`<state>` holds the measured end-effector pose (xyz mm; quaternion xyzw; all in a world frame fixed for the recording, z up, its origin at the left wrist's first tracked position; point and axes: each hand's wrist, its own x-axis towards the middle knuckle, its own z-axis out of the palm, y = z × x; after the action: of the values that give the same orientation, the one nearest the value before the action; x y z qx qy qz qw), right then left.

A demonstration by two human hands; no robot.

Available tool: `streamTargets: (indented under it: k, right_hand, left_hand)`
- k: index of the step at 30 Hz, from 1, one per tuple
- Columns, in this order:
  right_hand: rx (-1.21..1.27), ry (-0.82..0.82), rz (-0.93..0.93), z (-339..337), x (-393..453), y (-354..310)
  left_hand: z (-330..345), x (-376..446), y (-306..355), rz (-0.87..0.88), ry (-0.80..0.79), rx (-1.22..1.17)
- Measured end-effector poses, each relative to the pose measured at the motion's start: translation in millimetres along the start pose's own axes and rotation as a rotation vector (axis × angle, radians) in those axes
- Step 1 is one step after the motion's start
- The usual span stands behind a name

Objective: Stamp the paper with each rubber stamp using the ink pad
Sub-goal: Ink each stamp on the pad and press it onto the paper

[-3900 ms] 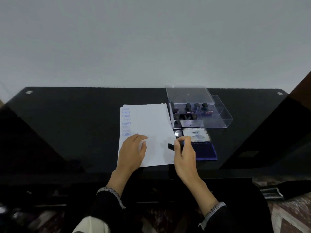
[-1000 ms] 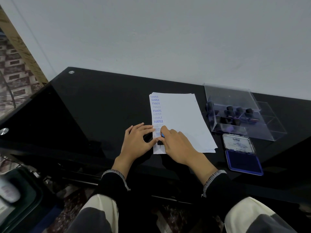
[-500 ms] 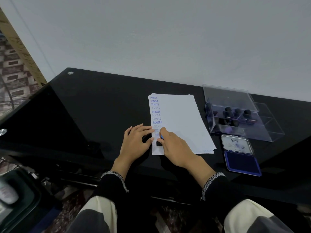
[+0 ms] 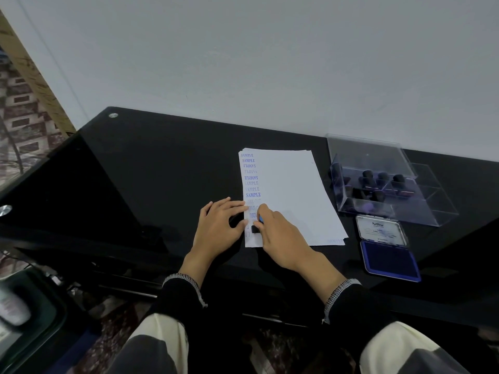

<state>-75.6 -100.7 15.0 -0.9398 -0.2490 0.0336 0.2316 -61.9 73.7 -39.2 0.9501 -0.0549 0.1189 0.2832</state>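
A stack of white paper point(image 4: 291, 195) lies on the black glass table point(image 4: 151, 168), with a column of blue SAMPLE prints down its left edge. My right hand point(image 4: 278, 233) pinches a small black rubber stamp point(image 4: 255, 228) at the paper's lower left part, below the last print. My left hand point(image 4: 218, 225) rests flat beside it, fingertips on the paper's left edge. The open blue ink pad point(image 4: 388, 259) lies to the right, its lid point(image 4: 380, 230) folded back. Several more black stamps point(image 4: 375, 184) sit in a clear plastic box point(image 4: 383, 195).
The clear box's lid stands open behind it against the white wall. The table's front edge runs just under my wrists. A dark bin point(image 4: 29, 319) stands on the floor at lower left, and patterned flooring shows at the left.
Since 3.9 s ago my right hand carried the stamp from the ink pad to the paper's left column. Over the last second the stamp has shifted slightly, uncovering a fresh blue print.
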Motion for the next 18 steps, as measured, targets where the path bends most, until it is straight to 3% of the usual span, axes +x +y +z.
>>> streamTargets:
  k: [8, 15, 18]
  right_hand:
    - [0.033, -0.062, 0.018, -4.1, 10.4, 1.8]
    - [0.084, -0.055, 0.031, -3.4, 7.8, 0.5]
    - [0.059, -0.034, 0.038, -1.8, 6.4, 1.1]
  left_hand:
    - [-2.8, -0.9, 2.3, 0.001, -0.038, -0.002]
    - [-16.3, 4.7, -2.4, 0.085, -0.451, 0.084]
    - [-18.9, 7.8, -4.8, 0.090, -0.541, 0.098]
